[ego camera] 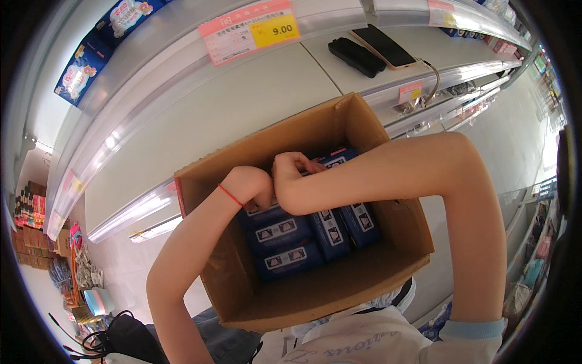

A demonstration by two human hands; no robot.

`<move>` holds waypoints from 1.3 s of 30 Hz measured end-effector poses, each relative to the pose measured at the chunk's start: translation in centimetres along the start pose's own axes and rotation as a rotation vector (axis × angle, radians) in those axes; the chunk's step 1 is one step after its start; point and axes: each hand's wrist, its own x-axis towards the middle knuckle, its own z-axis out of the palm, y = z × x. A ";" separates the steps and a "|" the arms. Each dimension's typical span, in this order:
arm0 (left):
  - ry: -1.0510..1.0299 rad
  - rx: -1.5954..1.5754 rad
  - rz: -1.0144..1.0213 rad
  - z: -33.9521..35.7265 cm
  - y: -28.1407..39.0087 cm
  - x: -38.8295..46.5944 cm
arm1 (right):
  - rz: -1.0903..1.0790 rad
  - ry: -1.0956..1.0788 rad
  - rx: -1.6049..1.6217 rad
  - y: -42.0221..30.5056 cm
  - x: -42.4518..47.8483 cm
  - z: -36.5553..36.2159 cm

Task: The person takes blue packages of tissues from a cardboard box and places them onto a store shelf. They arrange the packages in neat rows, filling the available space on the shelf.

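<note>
Both of my hands reach into an open cardboard box [391,268] that holds several dark blue plastic packs [291,260]. My left hand [254,182], with a red string at the wrist, bends down over the packs on the left; its fingertips are hidden. Close beside it, my right hand [293,170] curls over the packs near the box's far wall, its fingers partly out of sight. Whether either hand grips a pack cannot be made out. Some packs lie in a stack at the left, while others stand on edge to the right.
Beyond the box runs a white store shelf [254,100] with a price tag [252,32] above it. A smartphone [386,45] and a black case [357,57] lie on it. Blue packs [86,66] sit on the upper shelf. A light blue bin [97,301] stands at lower left.
</note>
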 end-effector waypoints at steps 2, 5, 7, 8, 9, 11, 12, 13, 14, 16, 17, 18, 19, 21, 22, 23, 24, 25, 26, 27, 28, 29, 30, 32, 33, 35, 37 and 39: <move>-0.023 0.018 -0.010 0.3 -0.5 0.3 | -0.018 0.029 0.042 0.1 0.4 -0.1; 0.105 0.062 0.024 0.2 0.4 -1.1 | -0.107 0.096 0.278 0.7 0.7 1.3; 0.196 0.077 0.040 0.1 1.5 -2.4 | -0.178 0.129 0.392 1.1 0.9 1.8; 0.232 0.078 0.040 0.1 2.1 -2.9 | -0.220 0.141 0.429 1.4 1.1 1.9; 0.271 0.076 0.036 0.1 2.4 -3.4 | -0.261 0.156 0.462 1.7 1.2 1.9; 0.268 0.072 -0.069 -0.1 2.9 -4.1 | -0.343 0.185 0.527 2.2 1.4 1.8; 0.264 0.065 -0.120 0.0 2.9 -4.3 | -0.389 0.198 0.557 2.7 1.0 1.5; 0.317 0.049 -0.119 0.1 2.9 -4.8 | -0.386 0.194 0.575 3.0 0.5 1.3; 0.370 0.034 -0.117 0.2 2.8 -5.3 | -0.384 0.188 0.593 3.4 0.1 1.0; 0.382 0.077 -0.073 -0.7 3.9 -5.0 | -0.296 -0.105 0.569 0.2 6.7 1.2; 0.319 0.067 -0.053 0.1 2.1 -3.1 | -0.319 -0.055 0.505 -0.3 6.0 0.3; 0.261 0.053 -0.036 1.1 0.7 -2.0 | -0.341 0.000 0.436 -0.1 3.7 -0.1; 0.190 0.037 0.009 1.2 0.8 -1.6 | -0.347 0.041 0.392 0.0 2.3 0.7; 0.047 0.006 0.099 1.2 1.6 -1.5 | -0.375 0.190 0.223 -1.1 3.8 1.8; 0.039 0.075 0.065 1.0 2.3 -1.7 | -0.420 0.190 0.152 -0.9 4.2 2.0; 0.032 0.108 0.053 0.7 2.8 -2.0 | -0.465 0.193 0.083 -0.7 4.7 2.2; 0.023 0.133 0.037 0.5 3.1 -2.2 | -0.479 0.175 0.084 -0.7 4.6 2.1; 0.014 0.159 0.022 0.4 3.2 -2.3 | -0.476 0.173 0.104 -0.5 4.6 2.1; 0.025 0.167 0.006 0.4 3.1 -2.3 | -0.478 0.149 0.137 -0.7 4.3 2.2; 0.037 0.175 -0.011 0.4 2.9 -2.2 | -0.472 0.141 0.157 -0.5 4.3 2.5; 0.046 0.184 -0.027 0.4 2.9 -2.1 | -0.473 0.130 0.177 -0.6 4.3 2.6; 0.034 0.174 -0.050 0.5 2.8 -1.9 | -0.476 0.123 0.192 -0.7 4.3 2.8; 0.024 0.165 -0.075 0.5 2.7 -1.6 | -0.478 0.110 0.205 -0.8 4.3 3.0; 0.009 0.142 -0.125 0.6 2.5 -1.4 | -0.490 0.103 0.229 -1.0 4.3 3.0; 0.002 0.132 -0.147 0.5 2.7 -1.5 | -0.505 0.112 0.236 -1.0 4.4 3.0; 0.057 0.144 -0.156 0.4 2.8 -2.2 | -0.524 0.117 0.268 -0.9 4.6 2.9; 0.182 0.192 -0.119 -0.1 3.4 -4.1 | -0.536 0.128 0.300 -0.9 5.0 3.0; 0.240 0.183 -0.068 -0.1 2.4 -3.9 | -0.560 0.148 0.324 -1.0 5.3 2.8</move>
